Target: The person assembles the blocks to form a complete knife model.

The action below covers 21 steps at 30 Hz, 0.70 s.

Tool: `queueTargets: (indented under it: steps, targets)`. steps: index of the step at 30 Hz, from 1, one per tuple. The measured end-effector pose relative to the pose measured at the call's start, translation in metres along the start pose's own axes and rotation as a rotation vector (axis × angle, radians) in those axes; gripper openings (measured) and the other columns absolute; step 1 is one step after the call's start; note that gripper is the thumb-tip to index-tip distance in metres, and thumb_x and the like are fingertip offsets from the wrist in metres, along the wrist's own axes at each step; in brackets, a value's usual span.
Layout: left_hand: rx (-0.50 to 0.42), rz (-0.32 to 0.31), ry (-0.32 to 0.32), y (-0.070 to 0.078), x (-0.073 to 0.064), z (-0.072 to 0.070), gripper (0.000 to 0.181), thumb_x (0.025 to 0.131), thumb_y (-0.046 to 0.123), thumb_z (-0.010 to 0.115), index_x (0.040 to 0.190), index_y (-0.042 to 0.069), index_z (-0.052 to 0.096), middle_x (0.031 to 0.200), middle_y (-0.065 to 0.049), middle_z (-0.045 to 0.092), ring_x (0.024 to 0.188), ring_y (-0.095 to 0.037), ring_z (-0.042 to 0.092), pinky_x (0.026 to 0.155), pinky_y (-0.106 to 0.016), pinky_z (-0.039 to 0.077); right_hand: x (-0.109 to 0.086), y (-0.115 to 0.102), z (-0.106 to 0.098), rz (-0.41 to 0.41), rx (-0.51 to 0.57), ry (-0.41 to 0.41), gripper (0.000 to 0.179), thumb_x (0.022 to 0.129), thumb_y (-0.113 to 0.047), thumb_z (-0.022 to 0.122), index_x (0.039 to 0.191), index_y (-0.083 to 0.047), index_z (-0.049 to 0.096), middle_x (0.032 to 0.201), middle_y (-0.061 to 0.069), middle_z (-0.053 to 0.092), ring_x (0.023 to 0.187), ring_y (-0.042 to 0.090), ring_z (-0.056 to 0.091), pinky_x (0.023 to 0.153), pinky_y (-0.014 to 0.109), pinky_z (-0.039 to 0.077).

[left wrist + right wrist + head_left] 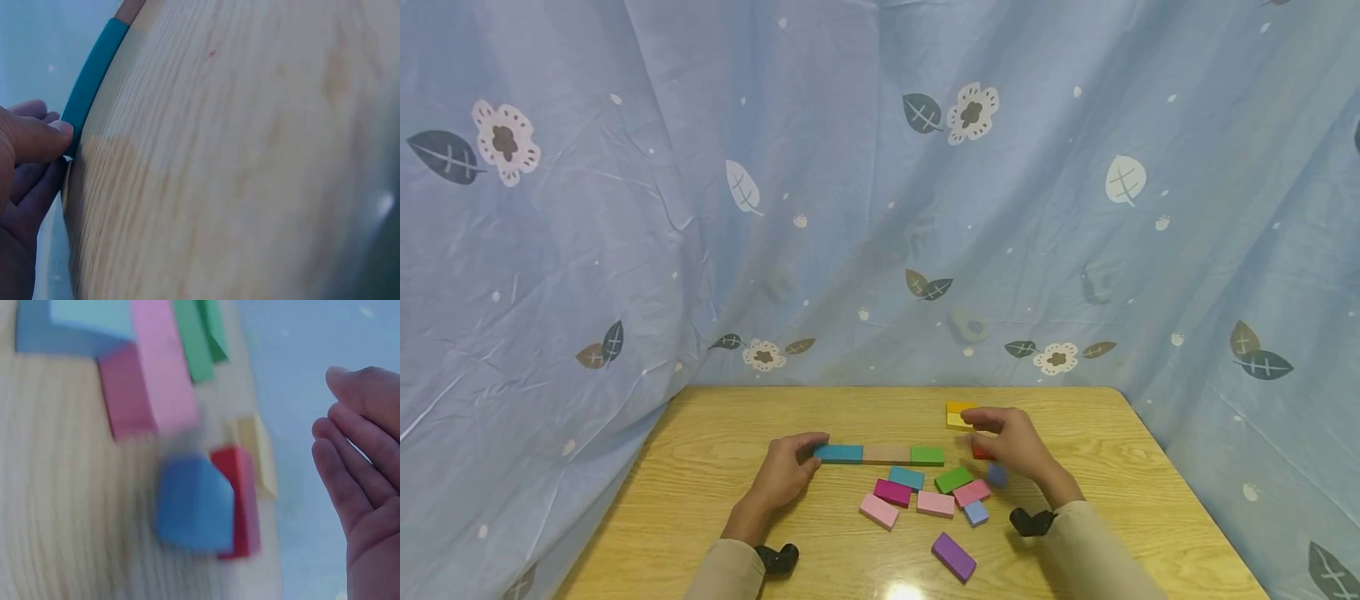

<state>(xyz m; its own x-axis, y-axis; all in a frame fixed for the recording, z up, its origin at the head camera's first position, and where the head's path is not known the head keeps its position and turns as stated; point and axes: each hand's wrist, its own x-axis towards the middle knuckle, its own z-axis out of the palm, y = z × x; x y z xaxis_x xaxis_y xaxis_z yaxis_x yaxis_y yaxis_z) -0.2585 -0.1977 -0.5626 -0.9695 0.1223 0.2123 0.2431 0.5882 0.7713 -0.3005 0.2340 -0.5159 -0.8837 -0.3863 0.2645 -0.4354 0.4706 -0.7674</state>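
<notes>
My left hand [781, 473] pinches the left end of a long blue block [841, 454], its thumb on the near side in the left wrist view. That block lies end to end with a plain wooden block [887, 455] and a green block [927, 456], forming a straight row. On the other side, my right hand [1017, 443] is over a red block [982, 450] it partly hides, fingers extended and nothing in them. Its fingertips overlap a yellow block [957, 421] in the head view. A small blue block [997, 475] lies beneath the palm side.
Nearer me lie loose blocks: a teal one [907, 478], a magenta one [892, 492], two light pink ones, a second green one [953, 480], a darker pink one [972, 494], another small blue one [976, 512] and a purple one [953, 557]. A patterned curtain [850, 208] hangs behind the table.
</notes>
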Motion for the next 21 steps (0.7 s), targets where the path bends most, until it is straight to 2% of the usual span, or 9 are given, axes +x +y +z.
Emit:
queueTargets:
  steps: [4,6,12,18,21]
  targets:
    - [0.0,-0.015,-0.004,0.001,0.001,0.0,0.043,0.095,-0.008,0.078,0.135,0.009,0.078,0.135,-0.006,0.078,0.137,-0.032,0.069,0.118,-0.053,0.055,-0.011,0.01,-0.019,0.052,0.045,0.06,0.042,0.096,-0.006,0.084,0.136,0.002,0.075,0.133,0.022,0.077,0.124,0.045,0.074,0.096,0.019,0.063]
    - [0.006,-0.008,-0.005,0.001,0.001,0.0,0.043,0.094,-0.009,0.077,0.135,0.008,0.078,0.136,-0.007,0.078,0.137,-0.034,0.068,0.118,-0.055,0.054,-0.018,0.017,-0.025,0.078,0.053,0.076,0.043,0.097,-0.009,0.084,0.137,0.001,0.074,0.133,0.021,0.077,0.124,0.045,0.074,0.094,0.015,0.061]
    - [0.002,-0.018,-0.006,0.001,0.0,0.0,0.044,0.095,-0.009,0.077,0.135,0.008,0.078,0.136,-0.006,0.078,0.138,-0.033,0.068,0.118,-0.054,0.054,-0.033,0.039,-0.029,0.121,0.079,0.088,0.045,0.098,-0.01,0.084,0.139,0.005,0.071,0.134,0.026,0.075,0.122,0.041,0.076,0.092,0.015,0.062]
    - [-0.006,-0.019,-0.005,0.001,0.0,0.0,0.043,0.095,-0.008,0.077,0.135,0.008,0.077,0.136,-0.007,0.078,0.137,-0.034,0.068,0.118,-0.054,0.055,-0.042,0.053,-0.025,0.206,0.135,0.057,0.047,0.099,-0.01,0.082,0.143,0.001,0.07,0.14,0.022,0.074,0.124,0.025,0.076,0.096,0.014,0.059]
    - [-0.002,-0.007,-0.01,0.001,0.0,0.0,0.043,0.095,-0.008,0.077,0.136,0.007,0.077,0.136,-0.008,0.078,0.137,-0.035,0.069,0.117,-0.054,0.055,-0.044,0.058,-0.024,0.221,0.168,0.044,0.047,0.1,-0.008,0.08,0.145,-0.001,0.069,0.143,0.021,0.072,0.127,0.022,0.075,0.098,0.014,0.059]
